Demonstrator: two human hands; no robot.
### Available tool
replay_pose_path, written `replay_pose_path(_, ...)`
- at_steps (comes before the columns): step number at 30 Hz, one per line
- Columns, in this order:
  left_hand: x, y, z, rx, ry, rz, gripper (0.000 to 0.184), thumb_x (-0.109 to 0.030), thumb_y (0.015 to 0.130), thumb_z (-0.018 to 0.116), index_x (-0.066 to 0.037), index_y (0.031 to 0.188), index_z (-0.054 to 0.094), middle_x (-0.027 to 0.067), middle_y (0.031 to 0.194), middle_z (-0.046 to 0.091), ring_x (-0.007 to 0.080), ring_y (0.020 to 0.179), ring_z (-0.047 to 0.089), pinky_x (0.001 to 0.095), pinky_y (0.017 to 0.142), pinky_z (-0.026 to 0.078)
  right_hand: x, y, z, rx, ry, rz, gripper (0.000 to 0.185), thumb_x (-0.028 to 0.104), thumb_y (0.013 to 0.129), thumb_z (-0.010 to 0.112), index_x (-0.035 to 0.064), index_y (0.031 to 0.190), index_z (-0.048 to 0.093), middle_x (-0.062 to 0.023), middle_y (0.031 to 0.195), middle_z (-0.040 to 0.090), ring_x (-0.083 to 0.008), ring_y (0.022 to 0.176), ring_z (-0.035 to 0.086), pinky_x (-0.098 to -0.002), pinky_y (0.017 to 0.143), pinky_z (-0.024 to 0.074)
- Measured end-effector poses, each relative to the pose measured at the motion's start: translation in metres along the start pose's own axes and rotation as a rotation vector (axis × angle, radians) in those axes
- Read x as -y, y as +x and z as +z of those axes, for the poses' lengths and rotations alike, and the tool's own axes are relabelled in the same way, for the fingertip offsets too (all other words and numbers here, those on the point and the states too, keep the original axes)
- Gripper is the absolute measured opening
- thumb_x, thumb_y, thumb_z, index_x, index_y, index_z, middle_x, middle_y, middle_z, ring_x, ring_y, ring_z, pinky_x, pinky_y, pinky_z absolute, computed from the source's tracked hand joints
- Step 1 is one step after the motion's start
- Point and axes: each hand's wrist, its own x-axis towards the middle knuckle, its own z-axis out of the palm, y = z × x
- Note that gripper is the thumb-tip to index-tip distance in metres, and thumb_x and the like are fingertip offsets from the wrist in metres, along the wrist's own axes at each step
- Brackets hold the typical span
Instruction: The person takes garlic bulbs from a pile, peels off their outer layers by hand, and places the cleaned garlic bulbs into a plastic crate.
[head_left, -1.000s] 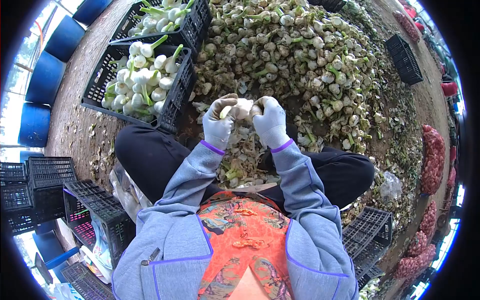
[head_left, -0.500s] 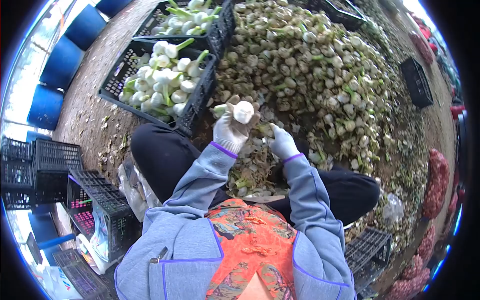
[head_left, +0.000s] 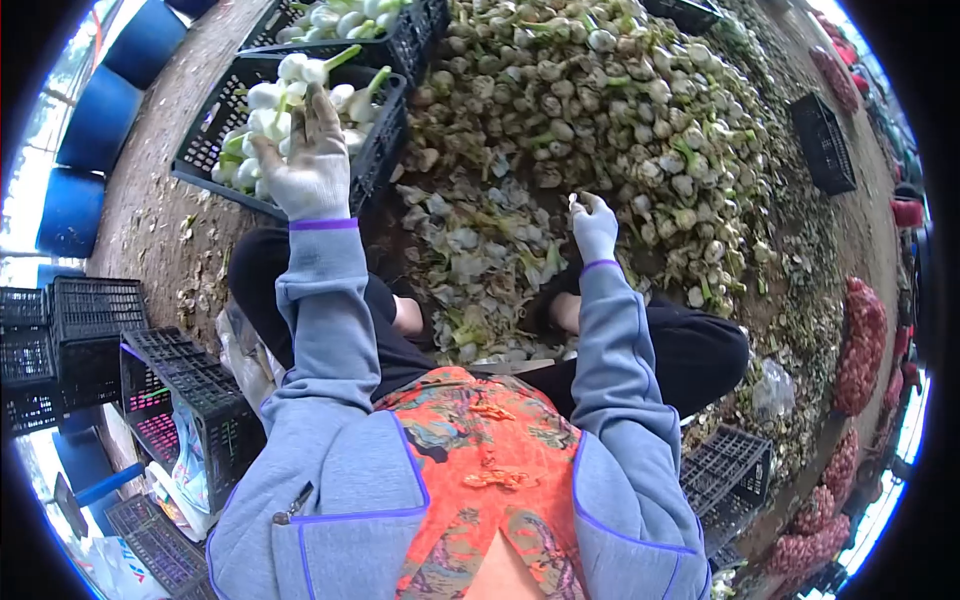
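Okay, so the biggest thing here is the pile [head_left: 590,110] of grubby garlic, taking up the upper middle and upper right of the frame. Then there's the crate [head_left: 385,145] at upper left, with a second crate [head_left: 425,40] behind it at the top edge. Between the person's legs, mid-frame, lies a spread of skins [head_left: 480,250].

My read is that the step in hand is setting a bulb down in the crate. The next move, I'd say, calls for lifting away without knocking the stems, then getting a fresh one from the pile.

The left hand [head_left: 312,165] is at upper left, over the crate, fingers stretched out and palm showing. It looks released, nothing in it that I can see. The right hand [head_left: 595,228] sits right of centre, just beside the pile's lower edge, fingers curled in.

As for the bulbs [head_left: 265,122], they're whiter than the pile's, and lie in the crate on both sides of the left hand and beyond its fingertips. Can't tell if it's touching any.

Smallest: a pale bit [head_left: 573,199] at the right hand's fingertips, apparently pinched. Too small to say what it is.
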Motion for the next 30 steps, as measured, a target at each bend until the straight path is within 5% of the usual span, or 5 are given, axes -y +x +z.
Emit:
replay_pose_path(5,0.032,-0.043,-0.047,-0.318,0.263,-0.157,0.042,-0.039,0.092,0.057,0.001,0.105,0.054,0.0193,0.110,0.059,0.0331,0.101,0.061,0.0474,0.091,0.051,-0.015,0.010,0.031,0.140,-0.162,-0.005,0.031,0.026,0.080,0.060,0.0052,0.101,0.071,-0.0188,0.099,0.068,-0.0330,0.096,0.065,-0.0389,0.087,0.0487)
replay_pose_path(9,0.049,-0.059,-0.089,-0.549,0.375,-0.328,0.031,-0.032,0.095,0.054,-0.003,0.103,0.060,0.0161,0.108,0.063,0.0310,0.102,0.061,0.0456,0.086,0.052,-0.028,0.020,0.061,0.364,-0.287,0.109,0.036,0.028,0.084,0.058,0.0122,0.114,0.066,-0.0188,0.116,0.063,-0.0315,0.109,0.060,-0.0404,0.092,0.0470)
replay_pose_path(20,0.081,-0.071,-0.129,-0.441,0.596,-0.473,0.021,-0.023,0.098,0.051,-0.014,0.115,0.057,0.0079,0.103,0.065,0.0221,0.090,0.065,0.0376,0.075,0.056,-0.025,0.113,0.134,0.093,-0.220,0.196,0.051,0.038,0.082,0.065,0.0123,0.125,0.054,-0.0255,0.124,0.050,-0.0407,0.113,0.053,-0.0428,0.095,0.0446)
replay_pose_path(25,0.093,-0.073,-0.146,-0.396,0.669,-0.497,0.024,-0.022,0.099,0.049,-0.011,0.120,0.056,0.0098,0.106,0.064,0.0235,0.093,0.065,0.0379,0.079,0.056,-0.020,0.126,0.132,0.021,-0.242,0.208,0.055,0.036,0.078,0.067,-0.0020,0.115,0.053,-0.0282,0.121,0.053,-0.0418,0.110,0.056,-0.0442,0.093,0.0459)
replay_pose_path(30,0.105,-0.076,-0.149,-0.487,0.712,-0.511,0.021,-0.015,0.097,0.051,-0.014,0.118,0.054,0.0087,0.101,0.065,0.0225,0.088,0.066,0.0372,0.072,0.056,-0.041,0.144,0.133,0.197,-0.189,0.274,0.054,0.035,0.074,0.066,-0.0013,0.113,0.058,-0.0282,0.120,0.058,-0.0406,0.113,0.055,-0.0438,0.095,0.0453)
